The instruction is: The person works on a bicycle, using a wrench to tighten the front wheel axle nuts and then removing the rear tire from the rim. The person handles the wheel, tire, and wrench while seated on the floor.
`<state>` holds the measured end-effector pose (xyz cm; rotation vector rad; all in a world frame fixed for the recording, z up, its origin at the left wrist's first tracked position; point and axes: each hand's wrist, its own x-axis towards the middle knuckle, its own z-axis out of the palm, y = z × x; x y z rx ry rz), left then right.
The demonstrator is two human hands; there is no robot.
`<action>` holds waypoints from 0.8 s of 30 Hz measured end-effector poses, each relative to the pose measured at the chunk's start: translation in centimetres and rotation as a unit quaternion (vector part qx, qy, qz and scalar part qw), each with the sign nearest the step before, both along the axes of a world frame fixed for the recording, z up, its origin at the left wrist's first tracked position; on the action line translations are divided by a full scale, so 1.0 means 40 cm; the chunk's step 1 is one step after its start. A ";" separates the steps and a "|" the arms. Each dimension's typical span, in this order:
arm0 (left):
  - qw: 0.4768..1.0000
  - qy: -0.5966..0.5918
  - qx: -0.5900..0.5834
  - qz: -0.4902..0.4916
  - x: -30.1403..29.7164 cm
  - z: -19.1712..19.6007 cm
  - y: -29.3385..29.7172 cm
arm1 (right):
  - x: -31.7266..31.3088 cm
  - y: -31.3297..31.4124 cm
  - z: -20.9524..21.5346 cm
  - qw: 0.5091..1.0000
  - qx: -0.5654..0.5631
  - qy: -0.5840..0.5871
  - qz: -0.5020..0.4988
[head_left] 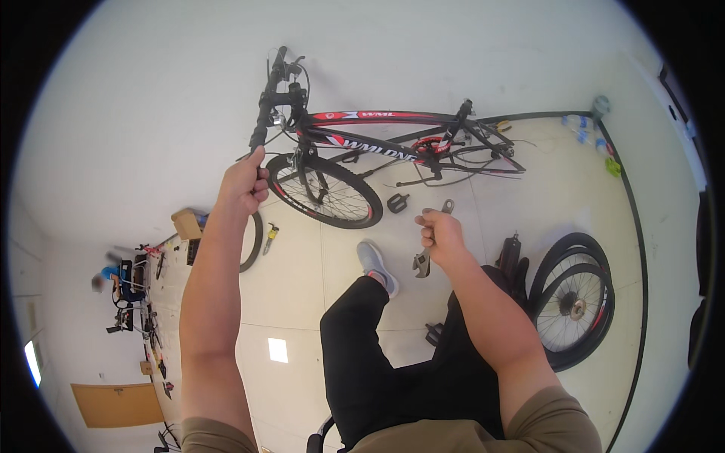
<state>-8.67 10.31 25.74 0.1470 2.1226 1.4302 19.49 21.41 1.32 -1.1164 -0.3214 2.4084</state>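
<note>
A black and red bicycle frame (370,141) leans along the white wall ahead, its front wheel (328,192) fitted and no wheel at its rear. My left hand (245,183) is closed around the near end of the handlebar (262,121). Held in my right hand (440,235) is a metal adjustable wrench (422,263), with its jaw pointing down toward me and the handle end showing above the fist. A black pedal (397,202) lies on the floor between the front wheel and my right hand.
Another wheel with a loose tyre (572,306) lies at right. A second pedal (434,334) is by my leg. A yellow-handled tool (270,236) and a cardboard box (186,224) are at left. Plastic bottles (581,130) stand at the far right corner. A person (112,278) sits far left.
</note>
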 end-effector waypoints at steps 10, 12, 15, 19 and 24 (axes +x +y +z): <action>0.989 -0.120 0.068 -0.047 -0.135 0.013 0.021 | -0.034 0.032 -0.020 0.997 0.039 -0.061 0.006; 0.989 -0.108 0.079 -0.057 -0.188 0.007 0.001 | -0.042 0.026 -0.018 0.997 0.045 -0.057 0.040; 0.985 -0.099 0.111 -0.089 -0.252 0.016 -0.047 | -0.090 0.006 -0.004 0.989 0.094 -0.110 0.023; 0.982 -0.093 0.143 -0.078 -0.233 0.002 -0.057 | -0.057 0.018 0.034 0.982 0.109 -0.155 0.014; 0.969 -0.129 0.202 0.058 -0.111 0.026 -0.095 | -0.104 0.011 -0.003 0.961 0.144 -0.234 -0.029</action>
